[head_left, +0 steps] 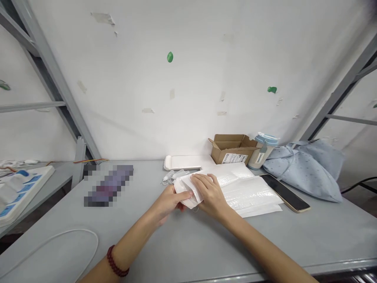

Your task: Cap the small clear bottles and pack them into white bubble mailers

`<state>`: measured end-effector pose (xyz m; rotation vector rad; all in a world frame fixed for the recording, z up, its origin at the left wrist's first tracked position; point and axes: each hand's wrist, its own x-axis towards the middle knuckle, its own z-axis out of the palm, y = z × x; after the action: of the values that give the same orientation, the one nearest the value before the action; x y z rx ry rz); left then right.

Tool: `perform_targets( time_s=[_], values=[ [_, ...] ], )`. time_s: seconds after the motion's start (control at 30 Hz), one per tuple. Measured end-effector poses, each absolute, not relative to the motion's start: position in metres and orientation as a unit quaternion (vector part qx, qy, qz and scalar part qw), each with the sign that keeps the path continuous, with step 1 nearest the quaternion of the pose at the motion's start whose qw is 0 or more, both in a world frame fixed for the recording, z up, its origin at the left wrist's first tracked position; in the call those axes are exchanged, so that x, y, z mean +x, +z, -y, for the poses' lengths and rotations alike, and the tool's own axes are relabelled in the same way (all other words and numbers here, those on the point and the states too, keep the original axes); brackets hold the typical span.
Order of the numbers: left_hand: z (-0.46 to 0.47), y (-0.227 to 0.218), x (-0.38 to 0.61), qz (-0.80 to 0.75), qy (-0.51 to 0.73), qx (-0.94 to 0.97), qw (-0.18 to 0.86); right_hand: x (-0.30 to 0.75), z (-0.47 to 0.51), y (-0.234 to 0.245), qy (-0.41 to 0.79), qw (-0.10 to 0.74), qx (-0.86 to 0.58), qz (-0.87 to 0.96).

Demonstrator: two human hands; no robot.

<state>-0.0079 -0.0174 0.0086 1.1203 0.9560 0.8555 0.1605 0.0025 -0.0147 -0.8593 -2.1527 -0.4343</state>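
My left hand [167,202] grips the lower left edge of a white padded envelope [186,184], its thumb pressed on the front. From the other side my right hand [212,196] has its fingers bent over the same envelope, near its opening. The envelope is tilted and creased between both hands; whatever may be inside is hidden. A small clear loop shows just below it. To the right, several white bubble mailers [250,192] lie in a flat stack. Behind the hands are small clear plastic pieces with rings [173,175].
At the back stand a white box [188,162], an open cardboard box [232,147] and a blue-lidded cup [262,151]. A phone [285,192] and a pale blue bag [303,169] lie right. Left are a blurred purple item [112,186], a white cable [88,230] and a power strip [26,192].
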Motion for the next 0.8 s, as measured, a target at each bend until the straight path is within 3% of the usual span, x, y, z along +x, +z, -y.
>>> perform_targets(
  time_s=[0.37, 0.6, 0.8],
  values=[
    [0.018, 0.002, -0.003, -0.451, 0.387, 0.527, 0.607, 0.156, -0.002, -0.016, -0.19, 0.388, -0.271, 0.86],
    [0.016, 0.0, -0.008, -0.463, 0.346, 0.503, 0.642, 0.157, -0.001, -0.015, -0.19, 0.375, -0.261, 0.869],
    [0.017, 0.003, -0.004, -0.415, 0.399, 0.451, 0.682, 0.152, 0.005, -0.015, -0.205, 0.385, -0.244, 0.866]
  ],
)
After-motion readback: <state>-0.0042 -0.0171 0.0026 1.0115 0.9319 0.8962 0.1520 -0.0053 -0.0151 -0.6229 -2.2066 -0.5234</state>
